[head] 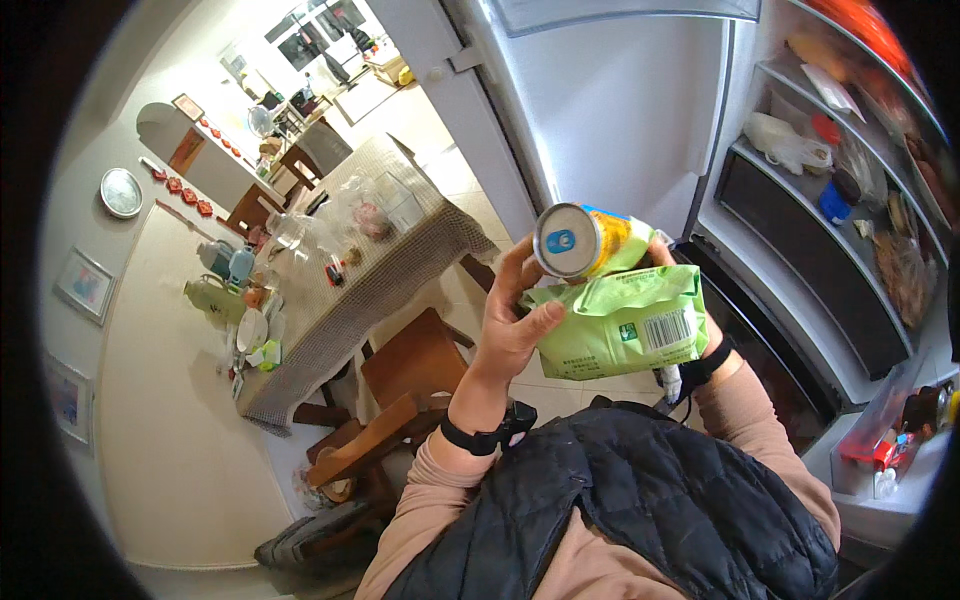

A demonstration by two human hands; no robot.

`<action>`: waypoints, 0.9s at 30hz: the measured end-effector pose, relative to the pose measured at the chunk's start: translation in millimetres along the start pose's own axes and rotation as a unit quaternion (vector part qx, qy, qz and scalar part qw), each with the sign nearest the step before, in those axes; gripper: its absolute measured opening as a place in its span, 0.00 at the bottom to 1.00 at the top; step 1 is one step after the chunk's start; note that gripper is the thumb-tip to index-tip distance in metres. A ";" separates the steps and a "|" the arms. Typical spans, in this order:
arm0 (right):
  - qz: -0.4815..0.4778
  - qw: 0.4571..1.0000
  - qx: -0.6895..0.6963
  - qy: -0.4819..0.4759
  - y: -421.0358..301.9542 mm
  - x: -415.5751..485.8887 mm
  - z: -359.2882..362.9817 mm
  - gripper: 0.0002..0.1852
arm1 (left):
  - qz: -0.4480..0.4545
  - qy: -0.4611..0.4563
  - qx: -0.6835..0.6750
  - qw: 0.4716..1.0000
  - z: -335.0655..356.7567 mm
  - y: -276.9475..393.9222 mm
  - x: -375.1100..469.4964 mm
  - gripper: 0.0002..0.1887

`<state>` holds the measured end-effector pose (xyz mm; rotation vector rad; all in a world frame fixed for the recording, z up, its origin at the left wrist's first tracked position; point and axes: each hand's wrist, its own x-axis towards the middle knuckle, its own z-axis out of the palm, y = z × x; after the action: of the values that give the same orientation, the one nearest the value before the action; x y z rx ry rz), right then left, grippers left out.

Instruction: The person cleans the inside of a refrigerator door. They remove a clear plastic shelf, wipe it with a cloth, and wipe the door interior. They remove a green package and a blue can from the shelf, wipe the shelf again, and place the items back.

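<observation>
In front of my chest I hold a light green plastic packet [592, 337], which bears a barcode and writing. A can [609, 238] with a yellow and blue label lies on its side against the packet's far edge, its blue pull tab facing left. My left hand [514, 315] has its thumb on the packet's near left corner and its fingers beside the can. Most of my right hand [711, 337] is hidden behind the packet's right end; a fingertip shows past the can. Something green, partly hidden, sits beside the can's right end.
To the right an open refrigerator has shelves [799, 169] with bagged food and a blue jar [838, 196]; its door bin [855, 461] holds small items. At left stand a cloth-covered table [337, 315] with bags and jugs, and a wooden chair [412, 360].
</observation>
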<state>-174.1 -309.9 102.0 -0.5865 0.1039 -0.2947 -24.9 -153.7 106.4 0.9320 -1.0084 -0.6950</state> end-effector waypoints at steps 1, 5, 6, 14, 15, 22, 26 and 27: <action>-0.019 0.999 -0.016 -0.047 3.1 -3.7 -1.4 0.32 | 0.000 -0.017 0.014 1.000 1.5 -0.1 1.8 0.43; 0.004 0.997 0.055 -0.049 14.7 5.3 -17.4 0.32 | 0.001 -0.071 0.048 0.996 7.0 -2.5 6.5 0.44; 0.017 0.996 0.072 -0.050 16.1 10.8 -23.7 0.31 | -0.005 -0.074 0.039 0.996 7.9 -3.9 7.4 0.44; 0.087 0.982 0.168 -0.028 20.7 39.5 -58.1 0.39 | -0.065 -0.088 0.057 0.992 -4.0 -12.6 1.9 0.37; 0.075 0.985 0.156 -0.021 18.8 39.5 -59.9 0.41 | -0.079 -0.083 0.051 0.992 -6.1 -13.3 0.1 0.36; 0.020 0.988 0.148 -0.047 10.8 36.1 -67.1 0.45 | -0.052 -0.096 0.087 0.990 -18.6 -18.7 4.4 0.17; 0.018 0.984 0.168 -0.060 6.4 31.3 -68.1 0.45 | -0.060 -0.082 0.037 0.994 -19.0 -21.9 4.9 0.14; 0.014 0.985 0.165 -0.051 5.2 29.6 -68.1 0.44 | -0.051 -0.083 0.028 0.995 -18.8 -22.5 4.9 0.14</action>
<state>-156.9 -350.8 42.3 -0.2706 -0.0362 -0.2462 -7.2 -161.8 84.0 0.9917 -1.1377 -0.8449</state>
